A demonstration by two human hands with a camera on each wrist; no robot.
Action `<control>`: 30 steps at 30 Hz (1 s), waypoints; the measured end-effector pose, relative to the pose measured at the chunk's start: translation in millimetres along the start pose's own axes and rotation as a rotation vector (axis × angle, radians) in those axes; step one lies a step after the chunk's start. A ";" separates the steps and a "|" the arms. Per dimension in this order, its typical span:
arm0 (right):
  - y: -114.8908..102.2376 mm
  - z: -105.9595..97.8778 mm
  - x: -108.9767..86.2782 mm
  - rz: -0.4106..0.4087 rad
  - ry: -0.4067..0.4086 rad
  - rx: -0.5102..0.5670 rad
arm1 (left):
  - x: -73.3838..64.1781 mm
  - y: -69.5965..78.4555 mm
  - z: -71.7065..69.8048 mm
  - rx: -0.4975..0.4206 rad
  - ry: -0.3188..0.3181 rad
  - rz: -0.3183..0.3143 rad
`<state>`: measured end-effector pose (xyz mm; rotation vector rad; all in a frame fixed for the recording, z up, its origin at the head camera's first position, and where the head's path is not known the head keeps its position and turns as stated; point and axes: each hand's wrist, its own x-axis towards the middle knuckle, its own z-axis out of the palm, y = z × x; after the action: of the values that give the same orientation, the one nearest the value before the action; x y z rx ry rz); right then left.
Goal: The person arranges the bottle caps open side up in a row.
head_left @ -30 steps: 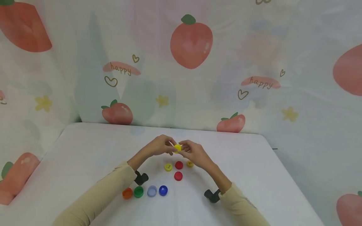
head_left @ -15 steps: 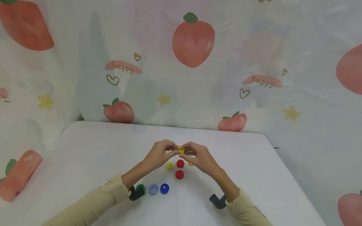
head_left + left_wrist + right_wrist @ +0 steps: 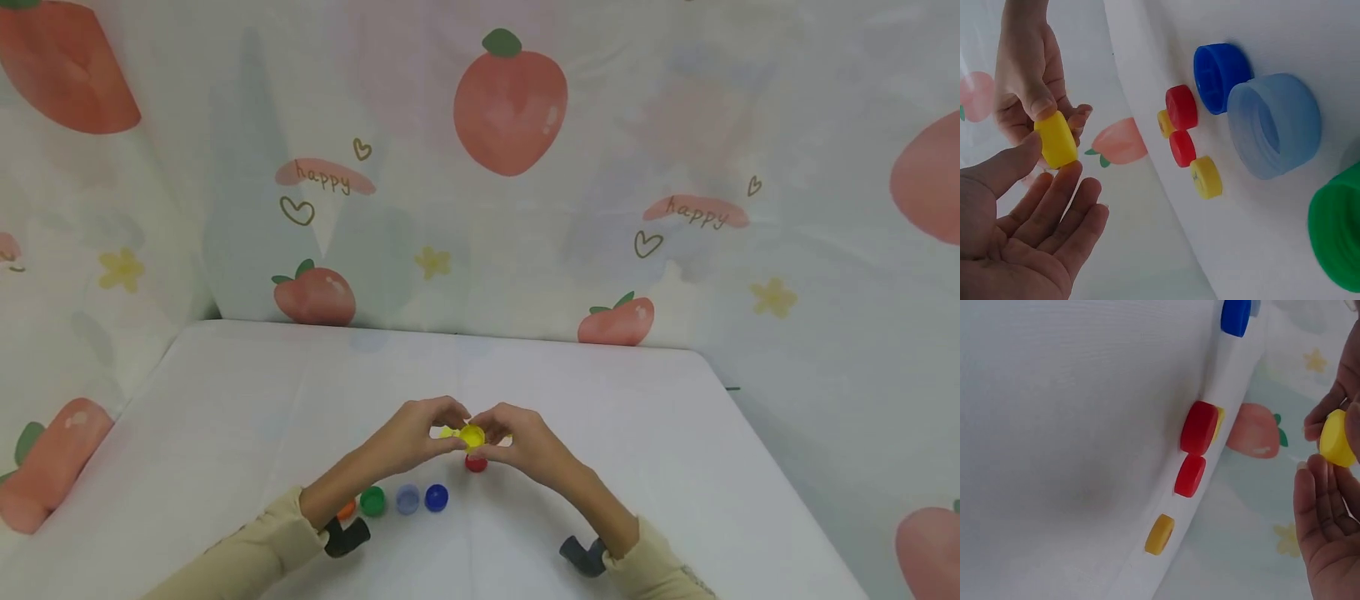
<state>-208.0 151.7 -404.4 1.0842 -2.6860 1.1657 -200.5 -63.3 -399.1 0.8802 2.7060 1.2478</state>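
Observation:
A yellow bottle cap [image 3: 472, 437] is held up over the table between both hands, its hollow side visible in the head view. My left hand [image 3: 412, 435] pinches one side with thumb and fingertip; its other fingers spread below in the left wrist view. The right hand [image 3: 532, 440] pinches the opposite side, thumb pressed on the yellow cap [image 3: 1057, 140]. Under the hands lie two red caps [image 3: 1182, 107] and two more yellow caps [image 3: 1206, 177], mostly hidden in the head view. An amber-looking one [image 3: 1160, 534] shows in the right wrist view.
Nearer the person, a row of caps lies on the white table [image 3: 262, 400]: orange [image 3: 347, 507], green [image 3: 372, 501], pale blue [image 3: 408, 499] and dark blue [image 3: 437, 497]. Black wrist mounts [image 3: 583, 556] hang below the sleeves. A fruit-print curtain [image 3: 510, 233] stands behind the table.
Both hands have come down and nearer the person with the yellow cap, now covering most of the red and yellow caps. The held cap has turned its hollow side toward the head camera.

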 end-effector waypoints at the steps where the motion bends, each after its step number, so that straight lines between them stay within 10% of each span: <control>1: -0.3 1.4 -0.7 -0.002 -0.016 -0.010 | -1.7 -0.9 0.3 -0.004 -0.020 -0.005; 14: -4.7 20.6 -6.8 0.028 -0.240 -0.085 | -12.2 -8.5 21.8 0.023 -0.076 -0.081; 30: -4.0 38.4 -13.5 0.149 -0.348 -0.131 | -17.9 -8.7 29.8 0.095 -0.378 -0.193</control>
<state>-186.0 132.8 -433.3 1.1804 -3.1022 0.8697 -182.0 -56.4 -429.0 0.7505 2.4891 0.8256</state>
